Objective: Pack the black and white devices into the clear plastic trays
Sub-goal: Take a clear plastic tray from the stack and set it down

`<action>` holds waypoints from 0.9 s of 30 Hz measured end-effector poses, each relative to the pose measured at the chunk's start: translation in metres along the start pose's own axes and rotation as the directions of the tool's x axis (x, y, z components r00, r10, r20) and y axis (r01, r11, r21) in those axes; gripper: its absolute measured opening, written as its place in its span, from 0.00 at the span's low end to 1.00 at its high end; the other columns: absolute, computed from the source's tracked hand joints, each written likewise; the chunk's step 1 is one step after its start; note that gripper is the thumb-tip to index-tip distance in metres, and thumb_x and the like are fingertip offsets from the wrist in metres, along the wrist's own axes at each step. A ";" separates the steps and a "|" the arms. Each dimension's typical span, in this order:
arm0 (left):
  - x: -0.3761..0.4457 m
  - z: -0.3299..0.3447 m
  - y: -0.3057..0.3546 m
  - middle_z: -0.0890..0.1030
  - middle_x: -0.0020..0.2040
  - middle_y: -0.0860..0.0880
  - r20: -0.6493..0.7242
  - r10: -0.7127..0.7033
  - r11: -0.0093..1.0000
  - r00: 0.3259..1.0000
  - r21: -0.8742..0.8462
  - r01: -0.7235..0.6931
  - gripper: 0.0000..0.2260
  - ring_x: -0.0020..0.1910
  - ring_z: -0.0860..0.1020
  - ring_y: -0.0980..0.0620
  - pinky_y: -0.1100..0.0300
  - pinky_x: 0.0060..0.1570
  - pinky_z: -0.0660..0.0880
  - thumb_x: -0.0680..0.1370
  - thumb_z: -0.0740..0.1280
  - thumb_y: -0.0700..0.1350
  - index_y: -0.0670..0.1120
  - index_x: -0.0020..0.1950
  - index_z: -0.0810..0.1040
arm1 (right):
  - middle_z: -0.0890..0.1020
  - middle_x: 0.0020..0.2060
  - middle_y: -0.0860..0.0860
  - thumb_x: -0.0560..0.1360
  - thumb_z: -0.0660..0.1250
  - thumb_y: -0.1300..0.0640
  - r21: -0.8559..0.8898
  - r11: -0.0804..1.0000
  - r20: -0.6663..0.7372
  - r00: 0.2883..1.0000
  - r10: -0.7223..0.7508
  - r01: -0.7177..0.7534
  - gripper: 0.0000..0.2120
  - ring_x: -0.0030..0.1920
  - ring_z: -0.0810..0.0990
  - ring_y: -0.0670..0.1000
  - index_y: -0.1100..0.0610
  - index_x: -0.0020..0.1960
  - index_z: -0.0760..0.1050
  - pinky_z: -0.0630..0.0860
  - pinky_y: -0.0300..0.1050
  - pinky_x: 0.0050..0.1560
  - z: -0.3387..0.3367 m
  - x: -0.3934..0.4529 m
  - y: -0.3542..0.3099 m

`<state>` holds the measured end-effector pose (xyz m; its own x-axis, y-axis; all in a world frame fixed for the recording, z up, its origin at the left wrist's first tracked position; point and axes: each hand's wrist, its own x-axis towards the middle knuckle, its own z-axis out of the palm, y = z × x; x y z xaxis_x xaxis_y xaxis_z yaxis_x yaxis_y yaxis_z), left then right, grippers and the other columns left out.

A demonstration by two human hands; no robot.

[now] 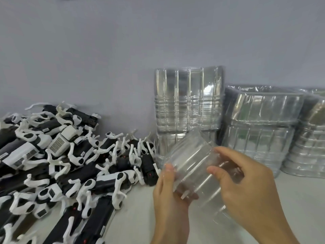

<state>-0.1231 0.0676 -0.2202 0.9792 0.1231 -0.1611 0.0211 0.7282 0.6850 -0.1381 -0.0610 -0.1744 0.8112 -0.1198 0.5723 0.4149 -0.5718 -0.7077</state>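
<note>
Two hands hold one clear plastic tray up off the table, near its front edge. The left hand grips the tray's near-left side, thumb over the rim and fingers showing through the plastic beneath; the right hand curls its fingers over the right side. The tray's long axis tilts from upper left to lower right, and it looks empty. The pile of black and white devices lies to the left of the grip, spread along the table's left side, touching the wall at the back. The left hand is the nearer one, so I'd guess it reaches for a device. The stacks of clear trays stand behind, against the wall.
</note>
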 end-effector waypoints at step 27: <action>-0.024 0.006 -0.008 0.85 0.50 0.37 0.480 -0.035 0.960 0.877 0.261 -0.104 0.09 0.49 0.85 0.41 0.52 0.49 0.81 0.77 0.68 0.44 0.43 0.52 0.86 | 0.86 0.41 0.42 0.54 0.73 0.34 -0.098 0.959 0.244 0.928 0.281 -0.265 0.45 0.44 0.83 0.39 0.39 0.71 0.70 0.76 0.44 0.52 -0.076 0.010 -0.009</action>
<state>-0.1453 0.0552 -0.2179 0.9544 -0.2414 0.1755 -0.0290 0.5103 0.8595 -0.1650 -0.1188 -0.1311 0.9701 -0.0736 0.2311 0.1428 -0.5966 -0.7897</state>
